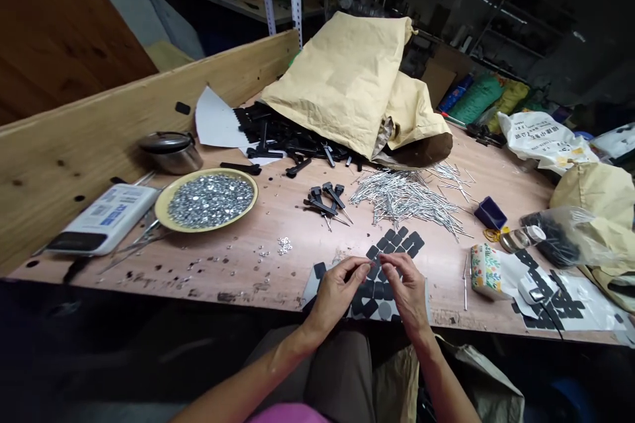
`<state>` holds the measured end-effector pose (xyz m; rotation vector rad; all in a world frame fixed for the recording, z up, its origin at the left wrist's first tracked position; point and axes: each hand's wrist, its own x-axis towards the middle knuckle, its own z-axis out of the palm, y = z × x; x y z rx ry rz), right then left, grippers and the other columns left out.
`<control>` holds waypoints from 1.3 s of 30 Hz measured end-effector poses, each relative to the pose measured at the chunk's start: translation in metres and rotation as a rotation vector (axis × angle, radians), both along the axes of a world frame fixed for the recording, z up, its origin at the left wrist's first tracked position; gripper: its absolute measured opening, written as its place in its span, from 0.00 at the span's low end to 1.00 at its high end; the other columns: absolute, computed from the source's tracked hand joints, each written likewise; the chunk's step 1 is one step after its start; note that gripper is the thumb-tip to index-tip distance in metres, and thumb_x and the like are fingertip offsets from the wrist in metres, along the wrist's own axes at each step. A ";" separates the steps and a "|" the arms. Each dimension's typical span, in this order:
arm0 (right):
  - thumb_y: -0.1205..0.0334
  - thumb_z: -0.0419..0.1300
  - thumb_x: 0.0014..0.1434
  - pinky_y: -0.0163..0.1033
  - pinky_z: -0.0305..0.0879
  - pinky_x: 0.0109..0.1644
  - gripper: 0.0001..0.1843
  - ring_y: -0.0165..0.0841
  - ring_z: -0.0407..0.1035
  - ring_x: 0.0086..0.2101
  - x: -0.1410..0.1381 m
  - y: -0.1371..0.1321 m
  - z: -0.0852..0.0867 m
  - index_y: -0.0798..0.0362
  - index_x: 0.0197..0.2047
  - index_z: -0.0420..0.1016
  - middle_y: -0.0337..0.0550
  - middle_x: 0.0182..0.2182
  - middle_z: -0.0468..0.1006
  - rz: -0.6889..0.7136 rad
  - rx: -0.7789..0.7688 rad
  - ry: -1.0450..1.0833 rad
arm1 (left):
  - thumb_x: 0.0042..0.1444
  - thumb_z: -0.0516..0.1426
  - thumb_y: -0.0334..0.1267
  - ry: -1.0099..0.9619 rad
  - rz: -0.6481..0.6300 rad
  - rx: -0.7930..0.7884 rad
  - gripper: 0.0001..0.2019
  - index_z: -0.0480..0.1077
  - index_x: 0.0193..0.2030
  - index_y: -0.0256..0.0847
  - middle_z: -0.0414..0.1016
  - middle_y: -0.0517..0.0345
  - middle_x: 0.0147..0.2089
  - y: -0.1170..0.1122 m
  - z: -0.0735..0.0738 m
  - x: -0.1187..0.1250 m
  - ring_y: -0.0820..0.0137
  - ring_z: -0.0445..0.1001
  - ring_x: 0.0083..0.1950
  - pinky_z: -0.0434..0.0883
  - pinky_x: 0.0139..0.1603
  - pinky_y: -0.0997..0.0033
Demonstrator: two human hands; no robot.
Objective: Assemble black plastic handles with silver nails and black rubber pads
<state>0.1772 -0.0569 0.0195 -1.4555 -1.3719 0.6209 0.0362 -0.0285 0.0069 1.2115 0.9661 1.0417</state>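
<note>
My left hand (336,292) and my right hand (405,289) meet at the table's near edge, fingertips pinched together over a sheet of black pads (391,246). Something small sits between the fingertips; I cannot make out what. Both hands hover just above the sheet. A heap of thin metal pins (407,197) lies beyond the sheet. A few assembled black clips (325,201) lie left of the pins.
A yellow plate of small silver discs (211,199) stands at the left, beside a white box (102,218) and a steel pot (171,149). A tan paper sack (347,76) covers a pile of black parts (282,135). Bags, a floral cup (485,269) and more pad sheets (555,297) fill the right.
</note>
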 end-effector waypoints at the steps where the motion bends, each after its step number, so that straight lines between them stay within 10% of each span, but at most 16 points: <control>1: 0.56 0.58 0.57 0.37 0.67 0.39 0.09 0.32 0.70 0.35 0.001 0.000 0.004 0.49 0.35 0.78 0.42 0.32 0.76 0.030 -0.004 0.002 | 0.55 0.55 0.44 0.046 0.009 0.088 0.12 0.75 0.34 0.39 0.77 0.56 0.32 -0.001 -0.001 0.000 0.70 0.73 0.33 0.70 0.36 0.73; 9: 0.56 0.61 0.55 0.36 0.66 0.38 0.08 0.31 0.70 0.32 0.004 -0.002 0.003 0.50 0.30 0.78 0.40 0.28 0.76 0.066 -0.053 0.075 | 0.58 0.52 0.38 0.254 0.060 0.496 0.10 0.76 0.38 0.42 0.78 0.54 0.35 -0.007 -0.006 -0.001 0.70 0.75 0.36 0.70 0.38 0.74; 14: 0.56 0.60 0.56 0.35 0.66 0.37 0.08 0.30 0.69 0.32 0.014 -0.004 0.004 0.49 0.32 0.78 0.40 0.29 0.74 0.140 0.041 -0.014 | 0.52 0.55 0.50 0.109 -0.225 0.025 0.17 0.76 0.34 0.38 0.73 0.57 0.26 0.000 0.007 -0.006 0.75 0.67 0.25 0.65 0.26 0.75; 19: 0.55 0.59 0.58 0.34 0.67 0.35 0.09 0.30 0.70 0.32 0.024 -0.007 0.010 0.49 0.33 0.78 0.41 0.30 0.74 0.275 0.072 -0.132 | 0.38 0.62 0.58 -0.077 -0.633 -0.550 0.26 0.73 0.33 0.34 0.55 0.71 0.17 0.009 0.018 -0.012 0.86 0.42 0.15 0.40 0.15 0.80; 32: 0.59 0.53 0.63 0.36 0.66 0.36 0.10 0.31 0.69 0.31 0.027 -0.007 0.016 0.51 0.34 0.73 0.42 0.29 0.76 0.372 0.067 -0.384 | 0.34 0.63 0.59 -0.042 -0.561 -0.547 0.27 0.70 0.30 0.34 0.55 0.71 0.16 0.009 0.014 -0.011 0.86 0.44 0.15 0.37 0.16 0.78; 39: 0.60 0.51 0.64 0.35 0.67 0.38 0.11 0.31 0.70 0.34 0.028 -0.006 0.024 0.52 0.37 0.73 0.45 0.32 0.77 0.487 0.074 -0.359 | 0.33 0.66 0.54 -0.118 -0.722 -0.688 0.25 0.68 0.31 0.36 0.54 0.74 0.15 0.014 0.011 -0.011 0.87 0.38 0.14 0.35 0.16 0.78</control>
